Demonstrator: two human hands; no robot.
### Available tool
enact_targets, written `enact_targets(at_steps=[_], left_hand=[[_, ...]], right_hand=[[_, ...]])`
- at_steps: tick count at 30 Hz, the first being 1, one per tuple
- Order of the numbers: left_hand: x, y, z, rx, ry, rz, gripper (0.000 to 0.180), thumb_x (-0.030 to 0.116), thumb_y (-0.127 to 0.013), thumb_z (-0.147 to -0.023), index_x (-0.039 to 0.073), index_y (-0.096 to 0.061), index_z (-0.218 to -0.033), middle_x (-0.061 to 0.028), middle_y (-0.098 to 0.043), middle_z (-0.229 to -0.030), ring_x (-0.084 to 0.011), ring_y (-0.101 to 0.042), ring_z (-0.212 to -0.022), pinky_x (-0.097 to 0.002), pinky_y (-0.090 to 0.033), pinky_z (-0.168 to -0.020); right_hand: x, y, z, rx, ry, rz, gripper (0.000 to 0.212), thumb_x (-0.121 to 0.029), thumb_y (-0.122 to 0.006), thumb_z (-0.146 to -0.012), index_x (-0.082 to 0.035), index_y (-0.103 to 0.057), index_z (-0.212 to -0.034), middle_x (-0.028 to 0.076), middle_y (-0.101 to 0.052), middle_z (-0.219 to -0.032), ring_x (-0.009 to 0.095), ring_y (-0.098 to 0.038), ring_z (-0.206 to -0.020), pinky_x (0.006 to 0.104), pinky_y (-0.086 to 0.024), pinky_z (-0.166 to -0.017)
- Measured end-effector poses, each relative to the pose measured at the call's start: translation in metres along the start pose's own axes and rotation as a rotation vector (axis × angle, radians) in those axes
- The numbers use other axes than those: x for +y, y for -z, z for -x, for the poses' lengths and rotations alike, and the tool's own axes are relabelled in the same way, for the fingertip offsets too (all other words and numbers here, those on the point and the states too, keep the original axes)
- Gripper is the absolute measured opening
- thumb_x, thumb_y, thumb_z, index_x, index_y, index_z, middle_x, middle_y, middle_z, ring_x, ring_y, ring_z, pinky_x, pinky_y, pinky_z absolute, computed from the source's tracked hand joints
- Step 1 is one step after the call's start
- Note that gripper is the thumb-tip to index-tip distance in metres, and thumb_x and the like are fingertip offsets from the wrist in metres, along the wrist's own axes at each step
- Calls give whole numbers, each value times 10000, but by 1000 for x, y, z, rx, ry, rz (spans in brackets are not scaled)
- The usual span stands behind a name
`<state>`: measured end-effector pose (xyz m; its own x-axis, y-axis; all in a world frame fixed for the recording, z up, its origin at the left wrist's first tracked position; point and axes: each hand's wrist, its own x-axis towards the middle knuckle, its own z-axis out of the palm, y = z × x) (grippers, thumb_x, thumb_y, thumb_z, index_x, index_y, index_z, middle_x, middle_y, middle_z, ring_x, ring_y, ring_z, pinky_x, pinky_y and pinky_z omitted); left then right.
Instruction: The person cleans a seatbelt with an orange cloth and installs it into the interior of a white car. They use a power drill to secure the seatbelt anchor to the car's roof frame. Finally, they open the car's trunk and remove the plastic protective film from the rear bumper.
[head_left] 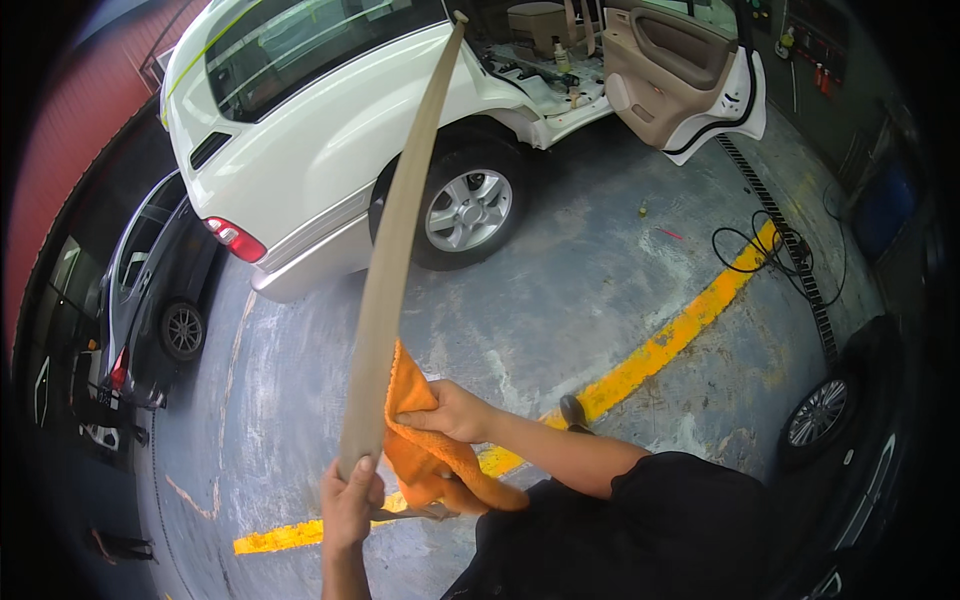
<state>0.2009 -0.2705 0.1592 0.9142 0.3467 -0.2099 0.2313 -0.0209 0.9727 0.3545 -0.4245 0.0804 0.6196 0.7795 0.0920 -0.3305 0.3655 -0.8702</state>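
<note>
A beige seat belt stretches taut from the white car's interior down toward me. My left hand grips its near end, thumb on top of the webbing. A short length of the belt also shows to the right of that hand, below the cloth. My right hand is closed on an orange microfibre cloth, thumb pressed over it. The cloth lies along the belt's right edge and hangs down in folds. How far it reaches behind the belt is hidden.
The white car stands ahead, its door swung open. A yellow line crosses the grey floor. A black hose lies by a drain grate. Dark cars stand at left and right.
</note>
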Motion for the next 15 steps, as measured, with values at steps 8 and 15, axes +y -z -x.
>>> enact_targets(at_steps=[8, 15], left_hand=[[37, 31, 17, -68, -172, -24, 370, 301, -622, -903, -56, -554, -973, -91, -548, -537, -170, -516, -428, -282, -426, -436], [123, 17, 50, 377, -640, 146, 294, 364, -560, -945, 80, -621, -903, -18, -530, -625, -172, -533, -553, -323, -498, -560]], right_hand=[[-44, 98, -11, -38, -68, -593, 557, -569, -441, -950, -80, -542, -1197, 48, -587, -1087, 139, -565, -999, 301, -472, -898], [-78, 94, -82, -634, -175, -53, 852, -298, -740, -776, -111, -279, -1468, 104, -424, -1371, 202, -424, -1246, 361, -385, -1024]])
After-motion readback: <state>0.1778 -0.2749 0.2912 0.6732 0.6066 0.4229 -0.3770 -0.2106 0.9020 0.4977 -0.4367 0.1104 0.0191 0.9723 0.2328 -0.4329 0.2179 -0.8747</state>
